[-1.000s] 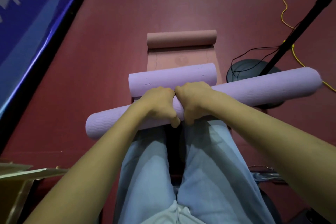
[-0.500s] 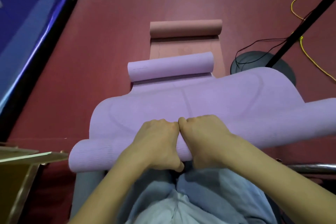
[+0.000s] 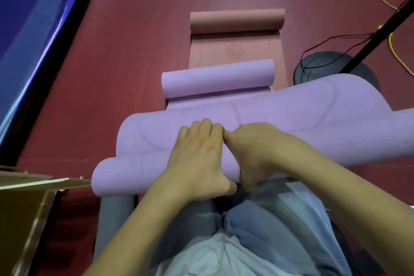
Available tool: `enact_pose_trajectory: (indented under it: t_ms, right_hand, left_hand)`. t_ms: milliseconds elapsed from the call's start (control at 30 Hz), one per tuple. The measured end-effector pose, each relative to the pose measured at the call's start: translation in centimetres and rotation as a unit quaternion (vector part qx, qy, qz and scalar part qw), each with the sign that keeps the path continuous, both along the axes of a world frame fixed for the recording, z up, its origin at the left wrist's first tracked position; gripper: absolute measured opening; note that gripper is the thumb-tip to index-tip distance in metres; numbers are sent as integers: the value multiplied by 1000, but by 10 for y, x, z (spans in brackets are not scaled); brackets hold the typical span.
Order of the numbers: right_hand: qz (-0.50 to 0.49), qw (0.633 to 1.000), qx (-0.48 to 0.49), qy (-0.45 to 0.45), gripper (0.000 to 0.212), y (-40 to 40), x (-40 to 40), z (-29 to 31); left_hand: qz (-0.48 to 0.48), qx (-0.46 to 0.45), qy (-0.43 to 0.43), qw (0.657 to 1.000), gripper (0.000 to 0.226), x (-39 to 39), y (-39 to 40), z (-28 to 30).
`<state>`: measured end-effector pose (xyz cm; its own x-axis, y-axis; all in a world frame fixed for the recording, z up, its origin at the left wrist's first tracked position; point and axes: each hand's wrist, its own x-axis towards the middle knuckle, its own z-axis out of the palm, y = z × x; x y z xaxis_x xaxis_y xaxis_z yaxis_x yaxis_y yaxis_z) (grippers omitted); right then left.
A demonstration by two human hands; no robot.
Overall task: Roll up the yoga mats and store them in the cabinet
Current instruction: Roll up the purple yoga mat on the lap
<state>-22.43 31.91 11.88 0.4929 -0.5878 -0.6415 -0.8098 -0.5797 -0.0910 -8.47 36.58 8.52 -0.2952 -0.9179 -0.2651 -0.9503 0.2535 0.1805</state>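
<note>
Hands centred on purple yoga mat [image 3: 125, 177] roll across lap: left hand [image 3: 197, 159] and right hand [image 3: 253, 152] curled round roll, keeping it tight; loose flap draped forward. Two half-rolled mats, purple mat [image 3: 217, 78] and pink mat [image 3: 236, 20], wait on floor [image 3: 134, 29].

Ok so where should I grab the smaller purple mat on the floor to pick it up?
Probably take the smaller purple mat around the middle of its rolled part, hands coming from above with fingers wrapped over the cylinder. Its loose tail lies flat on the pink mat, so finish rolling first or it may unroll.
</note>
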Motion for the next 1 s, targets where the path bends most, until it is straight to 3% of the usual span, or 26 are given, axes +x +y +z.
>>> enact_pose_trajectory:
  t_ms: [167, 333, 400, 600, 800, 900, 1000]
  right_hand:
    - [-23, 997, 70, 5, 62, -16, 2, 2]
    - [-34, 996, 87, 9, 61, -21, 9, 4]
    - [-33, 997, 67, 16, 62, -19, 13, 4]
    - [-76, 996, -13, 52, 53, -6, 10, -2]
    - [-61, 992, -110, -26, 62, 11, -4, -4]
    - [-68, 972, -220, -43, 81, 22, 0, -26]
    - [-98, 936, -316, -117, 74, 20, -4, -49]
  left_hand:
    - [-1, -94, -21, 995, 69, -4, 21, -7]
    - [-6, -156, -27, 987, 102, 3, 26, -30]
    - [0, -157, -22, 987, 93, 3, 16, -29]
    - [-21, -92, -67, 993, 62, -9, -6, -16]
    - [-51, -30, -61, 996, 61, -8, -25, -3]
    - [-50, 46, -27, 997, 65, 2, -48, 3]
    - [-50, 87, 1, 995, 63, 5, -61, 5]
